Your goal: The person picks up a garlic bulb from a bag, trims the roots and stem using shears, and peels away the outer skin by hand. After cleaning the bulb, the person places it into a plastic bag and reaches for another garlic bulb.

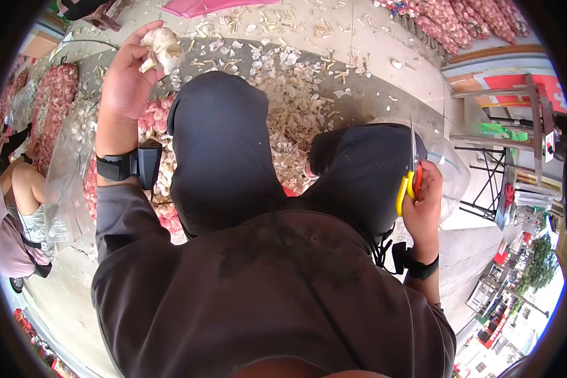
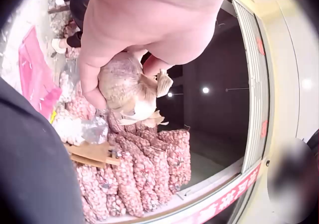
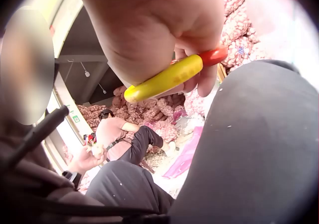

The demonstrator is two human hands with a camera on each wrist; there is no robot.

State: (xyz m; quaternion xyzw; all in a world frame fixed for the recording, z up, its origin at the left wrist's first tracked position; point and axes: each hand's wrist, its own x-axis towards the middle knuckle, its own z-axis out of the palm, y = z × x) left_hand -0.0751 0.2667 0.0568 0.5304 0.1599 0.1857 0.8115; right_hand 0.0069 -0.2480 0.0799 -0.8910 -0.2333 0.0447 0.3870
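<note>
My left hand point(image 1: 121, 88) is raised at the upper left of the head view, gripping a garlic bulb point(image 1: 165, 48) between fingers and thumb. A short pale stem point(image 1: 147, 65) sticks out of the bulb toward the palm side. Up close in the left wrist view, the garlic bulb point(image 2: 121, 82) shows papery skin with loose flakes peeling underneath. Beside the right thigh, my right hand point(image 1: 427, 205) holds scissors point(image 1: 408, 183) by their yellow and red handles, blades pointing away from my body. In the right wrist view the scissors' yellow handle point(image 3: 167, 79) lies across the palm; the blades are hidden there.
Garlic skins and cut stems point(image 1: 290, 113) litter the ground in front of and between my knees. Net sacks of garlic point(image 1: 55, 113) stand at left, with more sacks point(image 2: 144, 169) by the doorway. Another person point(image 3: 117, 137) sits low nearby. A pink sheet point(image 1: 208, 5) lies ahead.
</note>
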